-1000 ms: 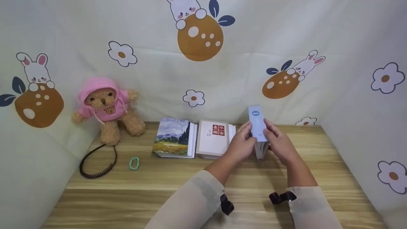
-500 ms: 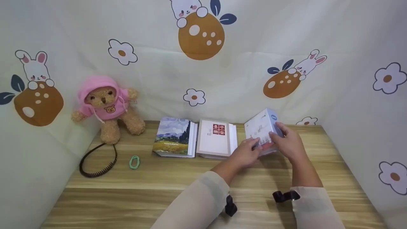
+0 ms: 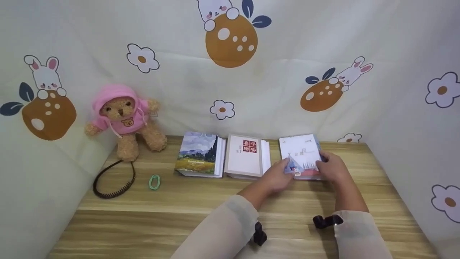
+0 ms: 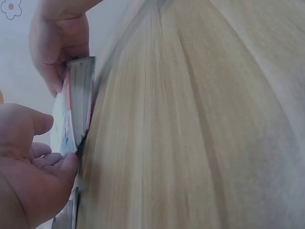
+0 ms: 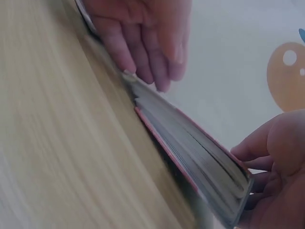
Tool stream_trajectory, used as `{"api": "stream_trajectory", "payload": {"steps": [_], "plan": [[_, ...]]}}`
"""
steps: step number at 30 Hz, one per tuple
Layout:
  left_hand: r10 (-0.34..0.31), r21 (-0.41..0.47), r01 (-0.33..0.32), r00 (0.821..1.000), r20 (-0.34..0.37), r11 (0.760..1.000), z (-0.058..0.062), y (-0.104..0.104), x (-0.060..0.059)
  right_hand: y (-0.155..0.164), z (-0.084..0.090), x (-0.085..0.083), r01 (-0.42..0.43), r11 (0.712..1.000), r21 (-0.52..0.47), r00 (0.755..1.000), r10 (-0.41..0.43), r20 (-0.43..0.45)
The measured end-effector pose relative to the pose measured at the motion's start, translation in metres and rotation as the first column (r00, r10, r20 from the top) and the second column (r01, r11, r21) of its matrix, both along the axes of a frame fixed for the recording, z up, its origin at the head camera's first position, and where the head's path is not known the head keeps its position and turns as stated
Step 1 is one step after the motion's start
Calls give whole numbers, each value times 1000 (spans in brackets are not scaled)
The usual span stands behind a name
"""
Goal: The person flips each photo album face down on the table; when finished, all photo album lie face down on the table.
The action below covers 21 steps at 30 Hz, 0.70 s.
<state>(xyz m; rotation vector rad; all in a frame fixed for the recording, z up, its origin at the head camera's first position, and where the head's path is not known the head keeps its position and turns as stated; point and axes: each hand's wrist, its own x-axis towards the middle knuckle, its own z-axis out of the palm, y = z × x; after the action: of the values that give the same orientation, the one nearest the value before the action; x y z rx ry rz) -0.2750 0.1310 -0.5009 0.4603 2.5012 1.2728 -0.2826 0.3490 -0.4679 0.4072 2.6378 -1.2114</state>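
A thick photo album [image 3: 301, 153] with a white cover and a blue tent drawing lies almost flat at the right of the row, its spine side slightly raised. My right hand [image 3: 334, 166] grips it by the blue spine, thumb on the cover and fingers curled at the spine's side, as the right wrist view shows. Loosely extended, the fingers of my left hand [image 3: 278, 176] touch the opposite, page-side edge near the front corner. Left of it are an album with a red-square label [image 3: 244, 154] and one with a painted landscape cover [image 3: 197, 154].
A teddy bear [image 3: 127, 124] in a pink hoodie sits against the back curtain at the left. In front of it lie a dark toothed headband [image 3: 113, 194] and a green hair tie [image 3: 154, 182]. All rest on a wooden tabletop [image 3: 151, 223] enclosed by patterned curtains.
The album, held upright spine-up between both hands, has tipped over leftward and come down cover-up. My right hand followed the spine to the right and down; my left hand moved to the page side.
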Motion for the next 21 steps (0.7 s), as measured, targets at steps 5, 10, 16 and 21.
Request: {"api": "stream_trajectory", "payload": {"steps": [5,10,16,21], "plan": [[5,36,-5,1000,23,999,3,-1,2,2,-3,0,25,999,-30,1000,-25,18],[52,140,-56,998,31,989,5,-11,3,-8,6,1,35,999,-19,997,-36,-74],[87,369,-88,996,18,925,11,-43,1,-43,22,7,-61,998,-26,965,52,-258],[134,491,-125,991,17,862,18,-79,0,-76,24,6,-183,982,-52,933,156,-323]]}}
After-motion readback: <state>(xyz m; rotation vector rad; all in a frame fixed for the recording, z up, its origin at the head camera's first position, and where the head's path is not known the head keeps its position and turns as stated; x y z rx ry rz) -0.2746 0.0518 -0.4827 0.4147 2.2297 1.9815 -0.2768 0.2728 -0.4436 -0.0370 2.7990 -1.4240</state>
